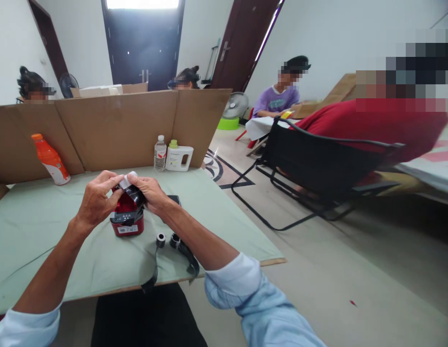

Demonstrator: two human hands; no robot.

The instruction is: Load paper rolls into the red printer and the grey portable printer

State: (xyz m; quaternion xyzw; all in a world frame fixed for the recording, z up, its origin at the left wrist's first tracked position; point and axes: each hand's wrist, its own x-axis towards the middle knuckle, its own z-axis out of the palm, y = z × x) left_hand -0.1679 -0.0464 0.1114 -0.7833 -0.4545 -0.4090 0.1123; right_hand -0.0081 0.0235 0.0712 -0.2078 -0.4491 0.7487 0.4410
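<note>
A small white roll with shiny black ribbon (pixel 133 192) is pinched between the fingers of my left hand (pixel 98 196) and my right hand (pixel 151 192). Both hands are closed on it, close together, just above a red and black device (pixel 127 227). The device looks like a small label printer, with a white sticker on its front. My fingers hide part of its top. Nearer to me, a small spool (pixel 161 240) trails a black strip, and another black spool (pixel 174 240) lies beside it. A dark flat thing (pixel 175 199) is partly covered by my right forearm.
A cardboard screen (pixel 119 130) stands along the back of the green-covered table (pixel 32 231). Before it are an orange bottle (pixel 50 159), a water bottle (pixel 160 154) and a white jug (pixel 179 158). At right is a black folding chair (pixel 328 164) with a person in red; others sit farther off.
</note>
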